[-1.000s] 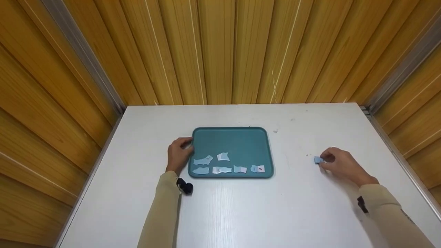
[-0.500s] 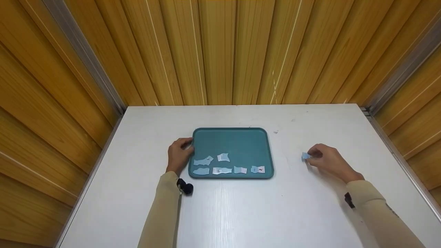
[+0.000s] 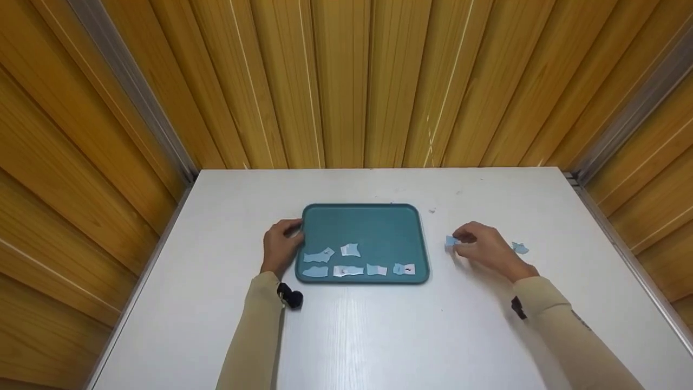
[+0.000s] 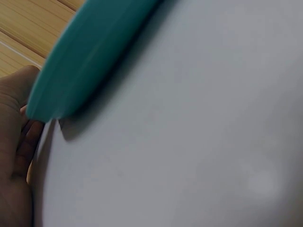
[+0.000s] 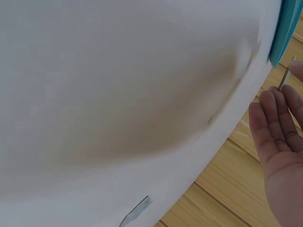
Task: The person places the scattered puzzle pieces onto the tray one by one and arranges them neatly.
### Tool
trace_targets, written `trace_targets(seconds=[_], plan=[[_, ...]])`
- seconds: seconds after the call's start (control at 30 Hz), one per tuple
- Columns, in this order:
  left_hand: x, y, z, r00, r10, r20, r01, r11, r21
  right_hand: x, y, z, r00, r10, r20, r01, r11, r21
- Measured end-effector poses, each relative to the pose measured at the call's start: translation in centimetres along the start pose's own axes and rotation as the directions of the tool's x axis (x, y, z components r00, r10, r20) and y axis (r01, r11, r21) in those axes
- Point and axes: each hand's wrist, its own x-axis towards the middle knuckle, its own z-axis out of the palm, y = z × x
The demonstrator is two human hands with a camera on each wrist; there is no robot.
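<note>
My left hand (image 3: 281,246) holds the left rim of a green tray (image 3: 360,222), thumb and fingertips at its edge. In the left wrist view, part of that hand (image 4: 14,142) shows beside the tray's corner (image 4: 80,61). Right of the tray, my right hand (image 3: 487,249) pinches a small light-blue torn paper piece (image 3: 450,242) between thumb and fingers. The right wrist view shows this piece edge-on as a thin strip (image 5: 284,78). Several torn pieces, including a printed one (image 3: 404,269), lie on the tray, mostly along its near side.
Another blue torn piece (image 3: 520,248) lies on the white table (image 3: 379,336) to the right of my right hand. Small specks or scraps (image 3: 432,210) sit beyond the tray's right side. Wood-patterned panels (image 3: 346,81) rise behind the table and at both sides.
My right hand has moved left toward the tray with the paper piece in its fingers, and another piece has come into sight behind it. My left hand stays at the tray's rim.
</note>
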Motion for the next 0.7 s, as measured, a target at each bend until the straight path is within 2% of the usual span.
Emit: trace_targets(seconds=[0.17,0.37,0.57,0.7], plan=[[-0.2,0.0,-0.1,1.000,-0.010,0.003,0.010,1.000,-0.016,1.2,-1.5,1.1,1.000,0.004,0.016,-0.005,1.000,0.009],[-0.2,0.1,0.0,1.000,-0.012,-0.001,0.012,1.000,-0.010,2.3,-3.2,2.2,0.997,-0.073,0.011,0.073,0.997,0.029],[-0.1,0.1,-0.1,1.000,0.020,-0.015,-0.021,1.000,-0.013,3.1,-4.6,3.4,0.988,-0.154,0.028,0.153,0.987,0.039],[-0.1,0.0,-0.1,1.000,0.028,-0.014,-0.028,0.999,-0.023,3.6,-5.6,4.3,0.984,-0.170,0.052,0.168,0.985,0.046]])
